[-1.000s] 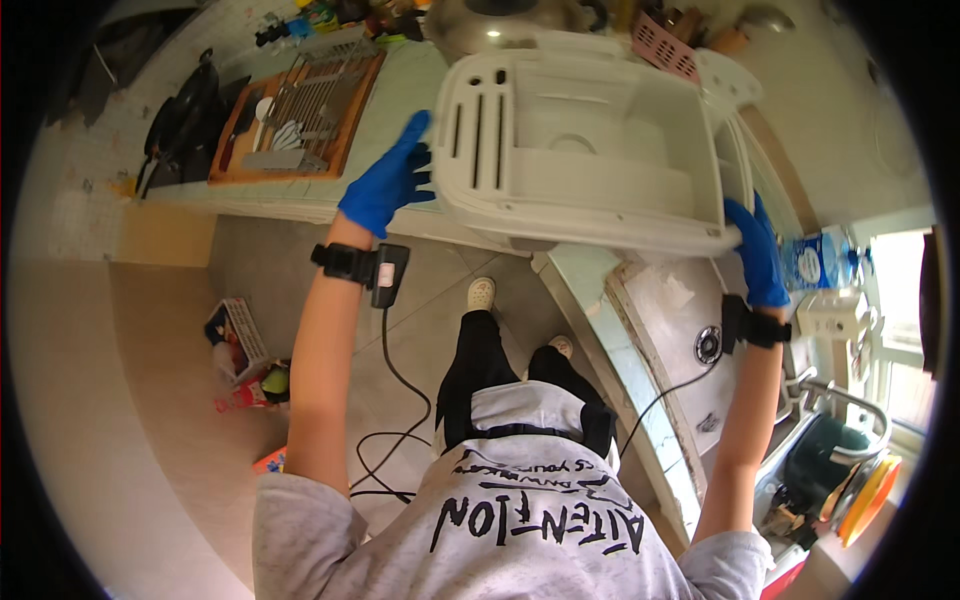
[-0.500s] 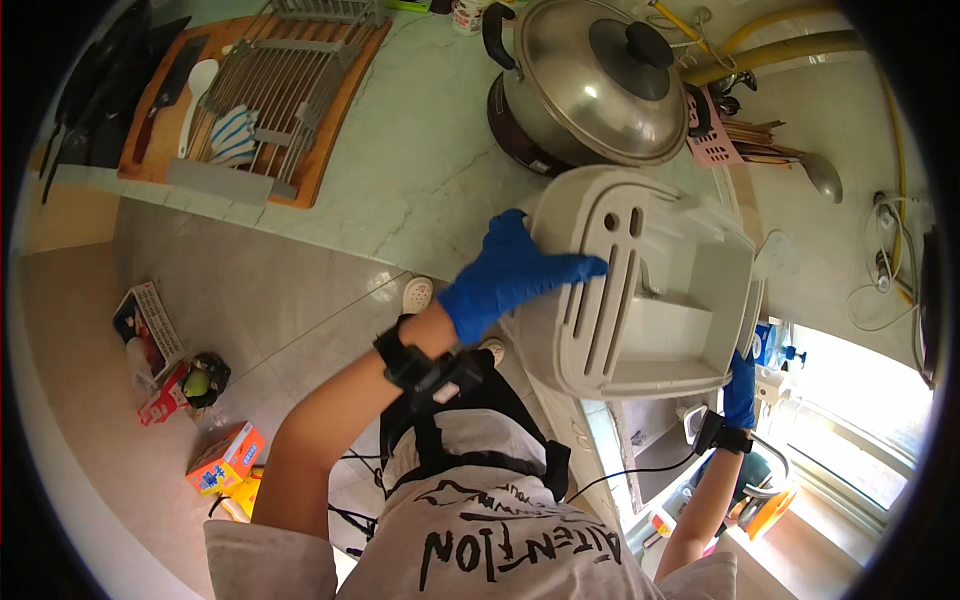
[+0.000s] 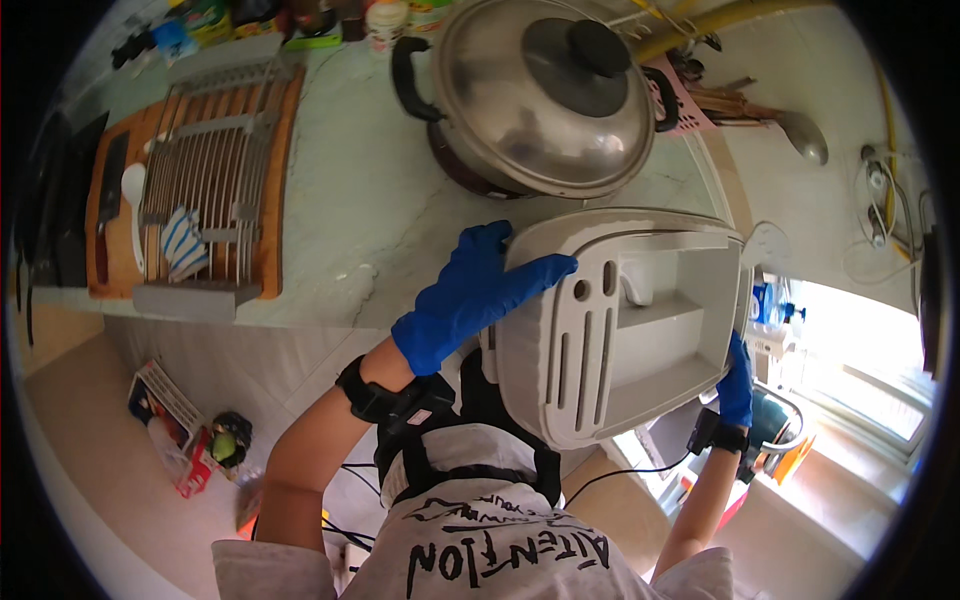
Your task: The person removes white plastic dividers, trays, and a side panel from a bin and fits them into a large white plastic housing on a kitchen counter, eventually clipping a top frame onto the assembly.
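Observation:
Between my hands is a pale grey plastic kitchen holder (image 3: 640, 330), with long slots and two small holes on its left part and open compartments on its right. My left hand (image 3: 470, 290), in a blue glove, grips its left edge, thumb over the slotted face and fingers out of sight behind. At its lower right side, my right hand (image 3: 737, 385), also blue-gloved, is closed on the edge; most of its fingers are hidden. The holder is held tilted in front of my body, just below a large lidded steel pot (image 3: 540, 110).
On the marble counter (image 3: 340, 200), a wooden board (image 3: 270, 240) carries a metal rack (image 3: 215, 190), a white spoon (image 3: 133, 220), a striped cloth (image 3: 186, 243) and a knife. Jars stand behind. A ladle (image 3: 803, 140) lies by a pink basket (image 3: 690, 110). A window is right; bags lie on the floor.
The holder has shifted down and slightly left in view, closer to my body, and tilted, with both hands still on it. The counter and pot have swung as my head turned.

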The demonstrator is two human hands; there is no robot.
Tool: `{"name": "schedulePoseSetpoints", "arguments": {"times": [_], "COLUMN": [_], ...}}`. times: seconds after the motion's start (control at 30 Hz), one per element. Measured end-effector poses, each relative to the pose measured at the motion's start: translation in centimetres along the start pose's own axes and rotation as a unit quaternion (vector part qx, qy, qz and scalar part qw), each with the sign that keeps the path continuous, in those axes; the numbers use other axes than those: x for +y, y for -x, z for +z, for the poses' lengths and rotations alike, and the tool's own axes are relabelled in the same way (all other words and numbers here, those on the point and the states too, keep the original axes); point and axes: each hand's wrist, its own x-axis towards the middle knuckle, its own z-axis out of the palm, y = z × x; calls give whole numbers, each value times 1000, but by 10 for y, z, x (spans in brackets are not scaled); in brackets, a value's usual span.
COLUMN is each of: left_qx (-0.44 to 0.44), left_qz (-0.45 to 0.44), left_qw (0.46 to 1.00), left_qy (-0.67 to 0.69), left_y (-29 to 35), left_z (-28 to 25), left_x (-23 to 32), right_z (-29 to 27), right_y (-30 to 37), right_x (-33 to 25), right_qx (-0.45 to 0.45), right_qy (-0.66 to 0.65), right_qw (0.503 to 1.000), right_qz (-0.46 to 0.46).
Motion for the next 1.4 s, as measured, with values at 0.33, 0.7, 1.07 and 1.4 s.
{"name": "schedulePoseSetpoints", "arguments": {"times": [0.33, 0.7, 1.07, 1.4], "left_qx": [16, 35, -66, -91], "left_qz": [105, 128, 119, 220], "left_qw": [993, 991, 990, 971], "left_qy": [44, 28, -46, -31], "left_y": [3, 5, 45, 30], "left_z": [22, 13, 4, -2], "left_x": [-2, -1, -12, -25], "right_z": [8, 23, 1, -10], "right_y": [-6, 3, -8, -6], "right_x": [9, -16, -15, 17], "right_qx": [101, 123, 30, 51], "right_qy": [-51, -125, -54, -111], "right_qw": [985, 973, 992, 981], "right_qz": [129, 149, 112, 153]}}
